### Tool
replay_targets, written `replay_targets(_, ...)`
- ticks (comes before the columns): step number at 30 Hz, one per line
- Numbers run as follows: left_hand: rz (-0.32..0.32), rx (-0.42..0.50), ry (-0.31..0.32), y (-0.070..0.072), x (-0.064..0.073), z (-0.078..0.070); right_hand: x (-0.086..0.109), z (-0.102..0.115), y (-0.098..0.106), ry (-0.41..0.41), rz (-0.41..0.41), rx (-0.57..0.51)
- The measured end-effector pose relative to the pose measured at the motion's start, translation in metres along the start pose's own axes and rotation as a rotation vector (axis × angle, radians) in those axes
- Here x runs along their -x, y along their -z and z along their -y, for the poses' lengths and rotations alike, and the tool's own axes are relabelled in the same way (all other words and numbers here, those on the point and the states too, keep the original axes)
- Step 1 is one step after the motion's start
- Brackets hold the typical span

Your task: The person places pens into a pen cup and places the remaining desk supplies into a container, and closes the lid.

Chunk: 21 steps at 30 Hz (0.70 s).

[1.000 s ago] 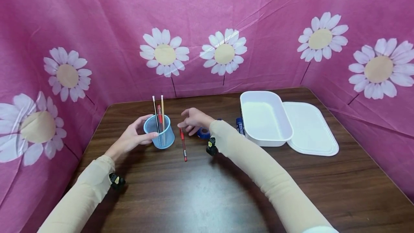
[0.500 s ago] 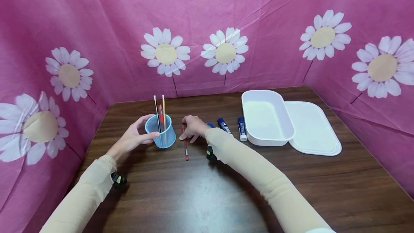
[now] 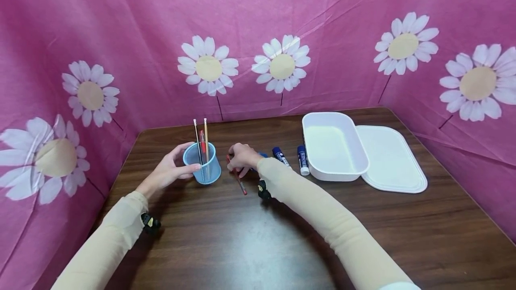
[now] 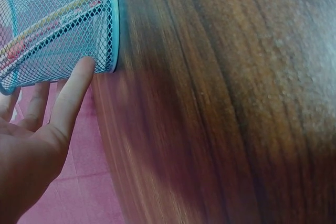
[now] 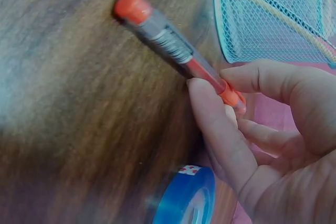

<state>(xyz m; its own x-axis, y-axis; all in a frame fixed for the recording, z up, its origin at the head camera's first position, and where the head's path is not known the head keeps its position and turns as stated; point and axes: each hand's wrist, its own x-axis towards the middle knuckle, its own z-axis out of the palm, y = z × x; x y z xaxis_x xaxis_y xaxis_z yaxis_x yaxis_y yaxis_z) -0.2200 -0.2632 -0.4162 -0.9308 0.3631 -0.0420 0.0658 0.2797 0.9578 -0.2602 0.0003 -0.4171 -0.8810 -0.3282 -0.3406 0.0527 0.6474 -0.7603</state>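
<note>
In the head view my left hand [image 3: 171,170] holds a light-blue mesh pen cup [image 3: 214,173], upright on the table. Its thumb lies along the near side in the left wrist view, with other fingers partly hidden behind the mesh cup [image 4: 68,30]. Two slim sticks, one dark [image 3: 197,134] and one yellowish [image 3: 206,135], stand in the cup beside a red pen [image 3: 203,142]. Just right of the cup, my right hand [image 3: 244,157] pinches another red pen [image 5: 176,45] between thumb and fingers. That pen slants, its red end pointing toward the near side.
A blue tape roll [image 5: 181,198] lies beside the right hand, mostly hidden in the head view. Two blue-and-white tubes, like glue sticks, [image 3: 281,156] [image 3: 303,161] lie farther right. Beyond them are a white box [image 3: 338,176] and its lid [image 3: 393,160]. A pink cloth [image 3: 250,8] surrounds the table.
The right hand has come down onto the loose red pen and taken it between thumb and fingers. The pen's near end has swung right. The left hand stays on the cup.
</note>
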Motion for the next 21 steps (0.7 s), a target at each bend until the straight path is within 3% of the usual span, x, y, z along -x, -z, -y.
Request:
replay_targets(4,0.003,0.003,0.004,0.0,-0.001,0.0,0.001,0.0,0.005,0.015,0.057,-0.03)
replay_targets(11,-0.004,0.002,0.012,0.0,-0.001,-0.003,0.002,0.006,0.026,-0.006,0.259,-0.152)
replay_targets(17,-0.009,0.002,0.006,-0.001,-0.001,-0.004,0.007,0.019,0.045,-0.026,0.415,-0.147)
replay_targets(21,-0.005,-0.002,0.011,0.0,-0.001,-0.004,0.011,0.026,0.054,-0.006,0.47,-0.128)
